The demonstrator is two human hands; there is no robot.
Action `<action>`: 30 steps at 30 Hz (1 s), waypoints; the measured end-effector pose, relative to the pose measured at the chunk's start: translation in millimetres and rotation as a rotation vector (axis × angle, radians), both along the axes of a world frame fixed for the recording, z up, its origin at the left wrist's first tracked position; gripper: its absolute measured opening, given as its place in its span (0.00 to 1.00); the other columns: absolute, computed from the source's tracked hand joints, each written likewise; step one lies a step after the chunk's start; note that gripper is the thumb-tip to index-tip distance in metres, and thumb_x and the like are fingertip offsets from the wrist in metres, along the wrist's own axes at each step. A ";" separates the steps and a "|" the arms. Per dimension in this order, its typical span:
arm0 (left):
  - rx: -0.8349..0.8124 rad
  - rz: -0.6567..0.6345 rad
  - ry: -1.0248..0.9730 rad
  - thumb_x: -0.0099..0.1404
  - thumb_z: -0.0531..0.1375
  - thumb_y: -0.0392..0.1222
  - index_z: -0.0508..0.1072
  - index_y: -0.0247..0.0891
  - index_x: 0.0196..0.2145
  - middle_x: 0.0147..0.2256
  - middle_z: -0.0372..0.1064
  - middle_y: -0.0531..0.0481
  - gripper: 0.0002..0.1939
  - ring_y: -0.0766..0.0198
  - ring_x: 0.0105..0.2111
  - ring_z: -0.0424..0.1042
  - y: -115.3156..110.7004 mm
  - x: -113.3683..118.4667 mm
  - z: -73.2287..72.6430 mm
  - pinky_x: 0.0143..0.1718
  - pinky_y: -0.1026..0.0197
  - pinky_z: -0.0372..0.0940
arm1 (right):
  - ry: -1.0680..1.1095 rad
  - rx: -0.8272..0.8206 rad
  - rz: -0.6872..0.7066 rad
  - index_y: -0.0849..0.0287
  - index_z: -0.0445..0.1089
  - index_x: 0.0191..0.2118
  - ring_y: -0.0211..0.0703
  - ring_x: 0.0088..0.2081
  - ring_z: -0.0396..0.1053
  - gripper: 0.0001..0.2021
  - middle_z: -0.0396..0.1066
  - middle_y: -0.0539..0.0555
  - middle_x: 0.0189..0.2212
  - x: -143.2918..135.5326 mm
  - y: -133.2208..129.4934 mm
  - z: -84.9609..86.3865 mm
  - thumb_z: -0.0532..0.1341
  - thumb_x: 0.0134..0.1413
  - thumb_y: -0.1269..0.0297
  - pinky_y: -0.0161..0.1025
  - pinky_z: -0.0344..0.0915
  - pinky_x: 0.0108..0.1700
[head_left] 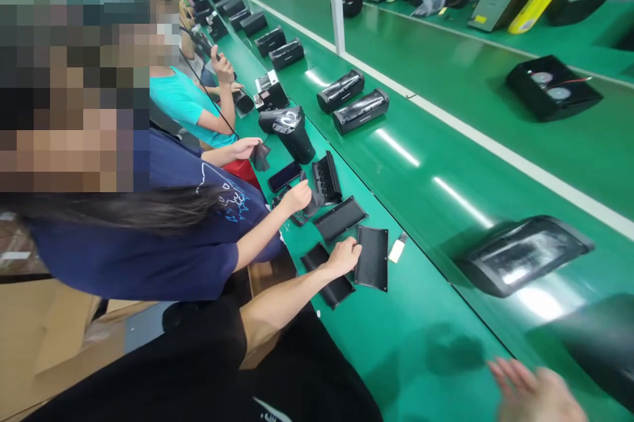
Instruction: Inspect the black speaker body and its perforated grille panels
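My left hand [343, 257] reaches out over the green bench, its fingers closed on the left edge of a black curved panel [374, 260]. Beside that hand another black panel [329, 280] lies on the bench, and a further one [341, 218] lies just beyond. At the bottom right is my right hand [537, 390], slightly blurred, fingers apart and nothing in them. Nearest to it is a dark object [594, 343], smeared by motion, at the right edge of the view.
A person in a navy shirt [188, 263] sits close on the left, both hands over black parts. A pale tag [397, 248] lies beyond the held panel. Black cylindrical housings [361, 111] stand along the green conveyor, a larger one [528, 253] at right. A white post [335, 6] rises behind.
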State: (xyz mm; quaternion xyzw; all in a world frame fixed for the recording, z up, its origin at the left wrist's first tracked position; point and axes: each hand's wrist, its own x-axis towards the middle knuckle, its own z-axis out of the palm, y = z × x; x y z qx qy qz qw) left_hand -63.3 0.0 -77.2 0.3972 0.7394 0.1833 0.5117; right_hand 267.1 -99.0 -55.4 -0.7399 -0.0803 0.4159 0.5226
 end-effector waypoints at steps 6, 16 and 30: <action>-0.004 -0.012 -0.181 0.72 0.55 0.50 0.63 0.41 0.35 0.26 0.69 0.57 0.11 0.64 0.23 0.75 -29.5 14.3 28.8 0.28 0.62 0.72 | 0.286 0.013 0.234 0.55 0.69 0.55 0.54 0.44 0.78 0.36 0.76 0.57 0.47 -137.4 -45.9 0.8 0.78 0.43 0.45 0.55 0.79 0.46; -0.092 -0.104 -0.813 0.54 0.74 0.62 0.67 0.35 0.38 0.29 0.71 0.51 0.31 0.58 0.26 0.80 -86.1 30.5 111.8 0.27 0.58 0.76 | 0.176 0.090 0.090 0.58 0.71 0.38 0.40 0.26 0.71 0.23 0.72 0.49 0.27 -93.1 -90.8 61.9 0.75 0.51 0.45 0.37 0.73 0.31; -0.316 -0.309 -0.716 0.68 0.59 0.53 0.68 0.37 0.47 0.17 0.69 0.56 0.18 0.67 0.11 0.65 -54.3 18.9 117.2 0.13 0.72 0.55 | 0.253 -0.122 0.001 0.57 0.71 0.31 0.36 0.25 0.60 0.27 0.62 0.46 0.22 -79.3 -127.8 69.9 0.79 0.37 0.41 0.32 0.64 0.25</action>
